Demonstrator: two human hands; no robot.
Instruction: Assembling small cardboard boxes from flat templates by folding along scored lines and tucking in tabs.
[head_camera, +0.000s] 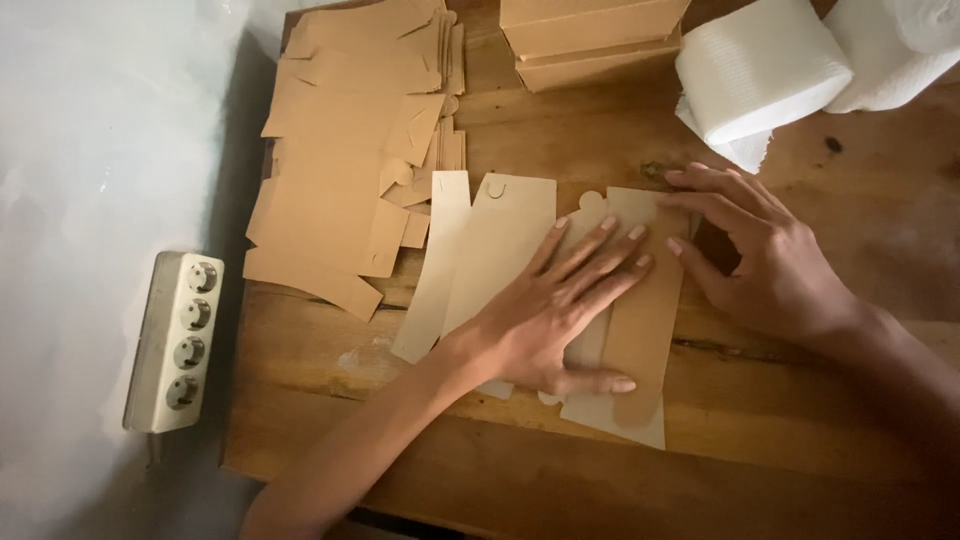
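Note:
A flat die-cut sheet of tan cardboard (490, 250) lies on the wooden table (800, 420), one panel folded over at its right side. My left hand (560, 310) is spread flat on the sheet's middle, fingers apart, pressing it down. My right hand (760, 260) rests at the sheet's right edge, fingertips on the folded brown panel (650, 310). Neither hand grips anything.
A pile of flat cardboard blanks (350, 150) lies at the back left. Stacked folded boxes (590, 40) stand at the back centre. Rolls of white tissue paper (780, 70) sit at the back right. A white power strip (175, 340) hangs on the wall left of the table.

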